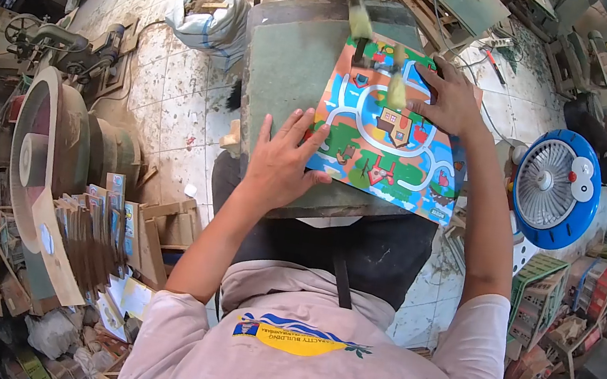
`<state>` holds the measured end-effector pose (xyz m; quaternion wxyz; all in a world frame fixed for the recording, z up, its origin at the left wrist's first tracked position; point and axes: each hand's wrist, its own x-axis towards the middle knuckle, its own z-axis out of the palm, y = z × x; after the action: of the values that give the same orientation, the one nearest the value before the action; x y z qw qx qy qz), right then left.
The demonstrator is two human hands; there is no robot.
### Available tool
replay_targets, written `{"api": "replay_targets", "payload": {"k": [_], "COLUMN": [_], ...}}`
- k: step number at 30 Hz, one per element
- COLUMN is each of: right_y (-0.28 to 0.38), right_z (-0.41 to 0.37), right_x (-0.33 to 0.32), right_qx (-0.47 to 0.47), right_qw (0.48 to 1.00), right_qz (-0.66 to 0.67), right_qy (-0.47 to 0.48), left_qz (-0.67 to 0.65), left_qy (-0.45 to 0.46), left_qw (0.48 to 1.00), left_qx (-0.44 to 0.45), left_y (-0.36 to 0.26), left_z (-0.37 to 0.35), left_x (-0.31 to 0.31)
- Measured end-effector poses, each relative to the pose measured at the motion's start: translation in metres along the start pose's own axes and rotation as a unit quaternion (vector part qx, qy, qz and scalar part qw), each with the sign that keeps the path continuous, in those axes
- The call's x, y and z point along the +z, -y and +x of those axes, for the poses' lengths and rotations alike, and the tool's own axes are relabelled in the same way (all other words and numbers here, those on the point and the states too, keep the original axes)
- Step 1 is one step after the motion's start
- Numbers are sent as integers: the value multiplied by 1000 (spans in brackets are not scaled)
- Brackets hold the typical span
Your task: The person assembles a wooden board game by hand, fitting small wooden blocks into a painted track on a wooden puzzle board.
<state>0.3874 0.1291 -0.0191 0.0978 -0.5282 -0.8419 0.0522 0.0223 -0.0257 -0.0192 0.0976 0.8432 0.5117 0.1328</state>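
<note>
Worktable (281, 70) has the printed board (349, 138) over its right half: pictures and white paths done, outer outline whole, no loose cut-out visible, remaining work can't tell. Left hand (281, 157), fingers spread wide, lies across table's near middle onto board edge; right hand (456, 106), looser spread, rests on board at table's right, neither clenched.

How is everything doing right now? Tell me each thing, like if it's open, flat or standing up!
Picture board: flat, bright side up.
Left hand: open, fingers spread, palm down.
Right hand: open, resting on the picture board.
Sack: open at the top, something brown inside.
Fan: face showing; can't tell if it's spinning.
Thin boards: standing on edge.
</note>
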Motion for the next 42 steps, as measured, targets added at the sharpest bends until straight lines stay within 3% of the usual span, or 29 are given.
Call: {"api": "replay_targets", "payload": {"k": [8,13,28,42], "right_y": [8,14,16,28], "right_z": [-16,-22,-24,-40], "right_x": [4,5,7,-6], "right_qx": [18,68,78,134], "right_qw": [997,997,995,991], "right_qz": [-70,5,-45,-14], "right_qy": [-34,-36,-43,-11], "left_qz": [9,19,3,-6], "left_qy": [37,70,68,130], "left_qw": [999,997,998,991], "left_qx": [16,21,15,19], "left_y": [17,20,25,40], "left_z": [12,17,22,37], "left_x": [-12,-19,-19,-32]}}
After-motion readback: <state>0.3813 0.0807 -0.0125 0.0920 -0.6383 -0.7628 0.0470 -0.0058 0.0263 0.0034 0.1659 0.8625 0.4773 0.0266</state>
